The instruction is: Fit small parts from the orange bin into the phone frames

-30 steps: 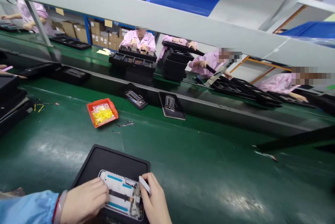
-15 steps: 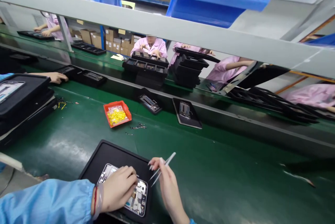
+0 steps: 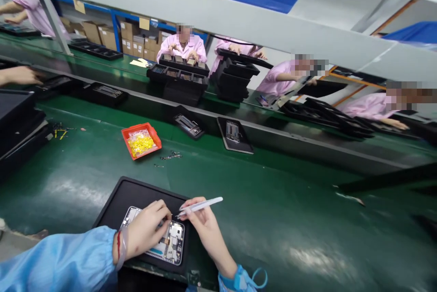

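A black tray [image 3: 133, 194] lies on the green belt [image 3: 259, 210] in front of me, with an opened phone frame [image 3: 172, 245] in it. My left hand [image 3: 146, 230] rests on the frame, fingers bent and pressing down near its upper edge. My right hand [image 3: 205, 224] pinches white tweezers [image 3: 200, 205], whose tips point left toward my left fingertips over the frame. Both arms wear light blue sleeves.
An orange tray of yellow parts [image 3: 141, 140] and small loose metal bits [image 3: 170, 156] lie farther up the belt. Two black trays holding parts [image 3: 235, 136] sit by the grey divider. Stacked black trays [image 3: 17, 123] stand at left. Several people in pink work across the line.
My right hand has lifted off the phone frame and tilted the tweezers flat, tips toward the frame. My left hand slid up along the frame. The camera view shifted.
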